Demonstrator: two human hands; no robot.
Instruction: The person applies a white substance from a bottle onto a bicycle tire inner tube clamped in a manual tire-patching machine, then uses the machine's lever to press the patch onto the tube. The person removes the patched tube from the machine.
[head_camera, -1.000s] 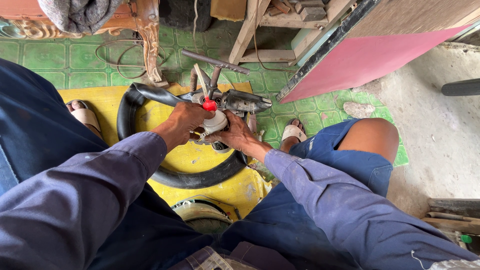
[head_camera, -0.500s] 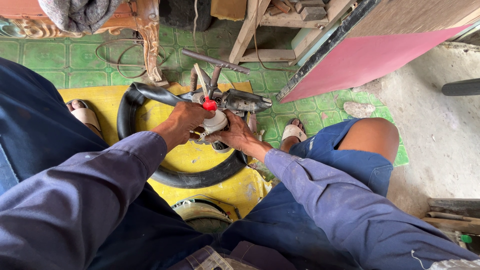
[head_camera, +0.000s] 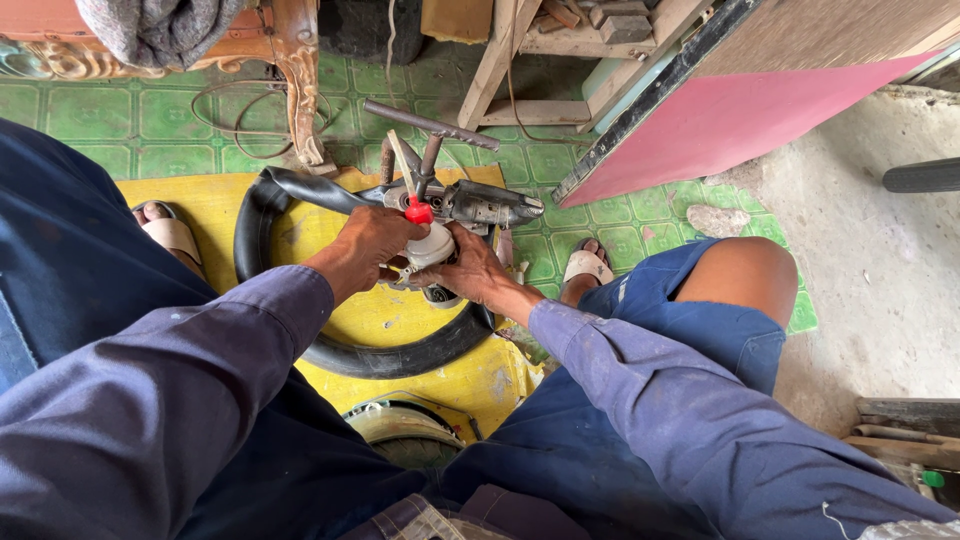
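Black inner tube (head_camera: 400, 355) loops over a yellow mat (head_camera: 215, 205) on the green tiled floor (head_camera: 100, 115), one section drawn up into a metal clamp press (head_camera: 470, 200) with a crossbar handle (head_camera: 430, 125). We grip a small white bottle with a red cap (head_camera: 428, 240) at that spot, our left hand (head_camera: 365, 245) curled around it and our right hand (head_camera: 470, 272) closed on it from beneath. We judge the work midway: the tube sits at the press, yet the bottle's cap looks on. Our sandalled foot (head_camera: 590, 265) rests beside the tube.
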